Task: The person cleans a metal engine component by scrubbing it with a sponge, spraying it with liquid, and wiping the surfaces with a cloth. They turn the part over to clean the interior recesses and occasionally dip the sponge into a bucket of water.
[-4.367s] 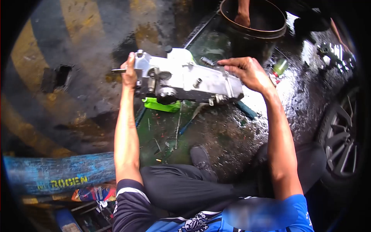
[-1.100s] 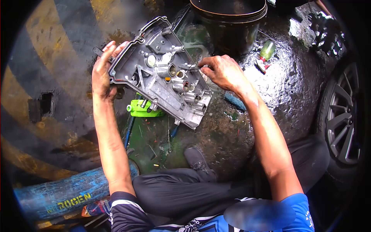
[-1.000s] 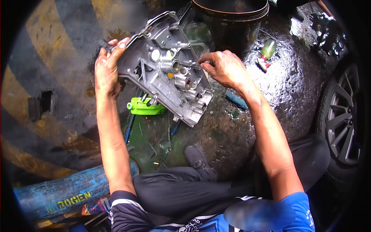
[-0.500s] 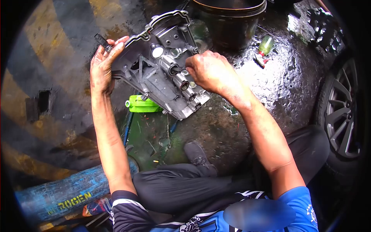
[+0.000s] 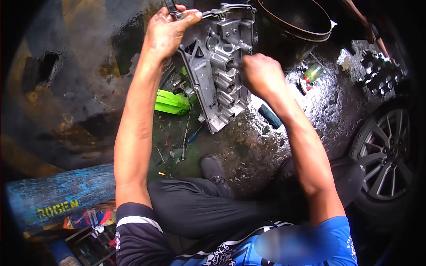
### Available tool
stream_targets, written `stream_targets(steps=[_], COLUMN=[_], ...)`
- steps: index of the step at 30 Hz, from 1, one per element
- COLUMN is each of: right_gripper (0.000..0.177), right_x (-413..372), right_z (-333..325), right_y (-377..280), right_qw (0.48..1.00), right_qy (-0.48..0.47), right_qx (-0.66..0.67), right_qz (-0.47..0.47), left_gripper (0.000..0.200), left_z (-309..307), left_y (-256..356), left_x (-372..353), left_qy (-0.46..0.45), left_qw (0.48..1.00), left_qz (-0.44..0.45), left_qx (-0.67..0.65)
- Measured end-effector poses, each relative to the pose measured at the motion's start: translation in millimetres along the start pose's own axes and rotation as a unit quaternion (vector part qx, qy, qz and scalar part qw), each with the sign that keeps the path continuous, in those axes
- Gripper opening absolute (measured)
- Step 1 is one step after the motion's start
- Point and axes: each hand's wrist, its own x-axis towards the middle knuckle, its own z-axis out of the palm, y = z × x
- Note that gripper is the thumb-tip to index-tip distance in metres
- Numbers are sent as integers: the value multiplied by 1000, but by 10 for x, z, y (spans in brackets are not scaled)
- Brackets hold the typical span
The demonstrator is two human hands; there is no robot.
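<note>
A grey cast metal cover (image 5: 204, 73) with a row of round tubes is held up, tilted, in front of me. My left hand (image 5: 168, 31) grips its upper left edge, and a small black part (image 5: 172, 8) sticks up by the fingers. My right hand (image 5: 262, 73), blurred, is closed at the cover's right side, beside the opening of the upper large tube (image 5: 221, 60). Something thin seems to run from that hand into the tube; what it is cannot be made out.
Behind stands a dark bucket (image 5: 293, 31). On the wet floor lie a green container (image 5: 172, 103), a green bottle (image 5: 313, 73) and a dark cylindrical piece (image 5: 270, 116). A blue cylinder (image 5: 62, 193) is at the left, a wheel (image 5: 385, 153) at the right.
In the view, the cover and my left hand have shifted up and right, and the cover is more upright. My right hand is still at the tube. The dark cylindrical floor piece now shows.
</note>
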Motion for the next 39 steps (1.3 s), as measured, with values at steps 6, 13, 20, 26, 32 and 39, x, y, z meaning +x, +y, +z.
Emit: stream_targets(steps=[6,13,20,26,32,39], right_gripper=[19,22,21,20,23,25], right_x=[252,341,208,20,137,329], right_z=[316,381,224,48,221,519], right_y=[109,117,106,252,284,171], right_qw=[998,990,993,995,987,984], right_qy=[38,18,-31,-2,-3,69], right_qx=[55,138,99,92,159,157], right_qz=[19,28,55,34,20,45], left_gripper=[40,43,39,35,41,42], left_z=[-24,60,88,31,33,121], left_y=[-112,-44,-16,-50,-51,4], left_x=[72,17,-38,32,4,36], left_qy=[2,1,8,53,32,41], left_qw=[999,998,998,997,998,999], left_qz=[-15,12,-4,-7,-9,13], left_qx=[-41,-69,-60,-64,-59,-27])
